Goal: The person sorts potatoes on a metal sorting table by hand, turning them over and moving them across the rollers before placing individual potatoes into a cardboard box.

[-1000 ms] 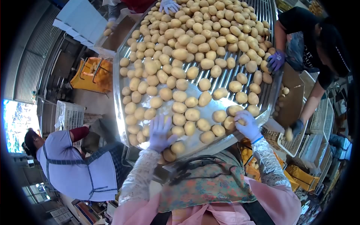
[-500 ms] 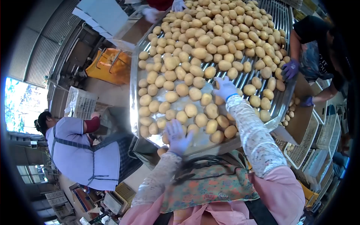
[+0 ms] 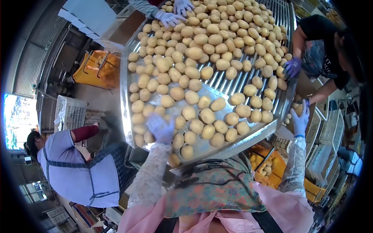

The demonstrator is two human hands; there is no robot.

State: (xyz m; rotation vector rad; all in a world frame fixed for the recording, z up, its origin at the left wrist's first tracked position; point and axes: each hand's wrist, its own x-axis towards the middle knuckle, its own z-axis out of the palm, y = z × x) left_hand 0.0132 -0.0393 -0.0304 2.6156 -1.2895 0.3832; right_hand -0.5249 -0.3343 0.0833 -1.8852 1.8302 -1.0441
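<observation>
Many potatoes [image 3: 194,53] lie on a metal sorting table [image 3: 217,90], piled thick at the far side and looser nearby. My left hand [image 3: 161,128], in a pale glove, is over the near left potatoes with fingers spread, slightly blurred. Beyond the table's near right edge, my right hand [image 3: 300,119] is raised with fingers apart, holding nothing, beside a cardboard box [image 3: 307,83] with potatoes.
A co-worker's purple-gloved hand [image 3: 292,67] touches potatoes at the right; another co-worker's gloved hands [image 3: 169,18] are at the far edge. At left stands a person in an apron [image 3: 83,167]. Orange bins [image 3: 90,73] and white crates [image 3: 70,112] surround the table.
My right hand has left the potatoes and moved right, past the table edge. My left hand has shifted left and farther over the potatoes. The far co-worker's hands have come further into view.
</observation>
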